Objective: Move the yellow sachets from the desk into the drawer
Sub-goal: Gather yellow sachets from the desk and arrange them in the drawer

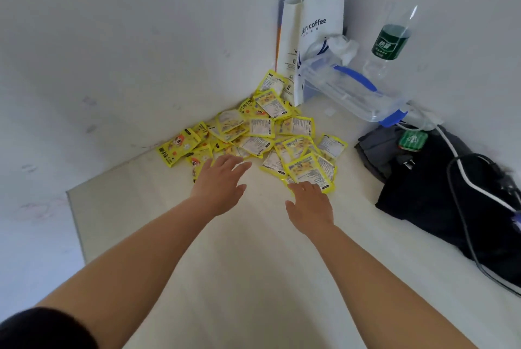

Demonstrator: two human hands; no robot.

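A heap of several yellow sachets lies on the pale desk, pushed against the back wall. My left hand reaches palm down with fingers spread, its fingertips at the near left edge of the heap. My right hand is also flat and open, its fingertips touching the nearest sachet at the heap's near right. Neither hand holds anything. No drawer is in view.
A white paper coffee bag stands behind the heap. A clear plastic box with blue clips and a water bottle are at the back right. Dark clothing with cables covers the desk's right side. The desk's left edge is nearby.
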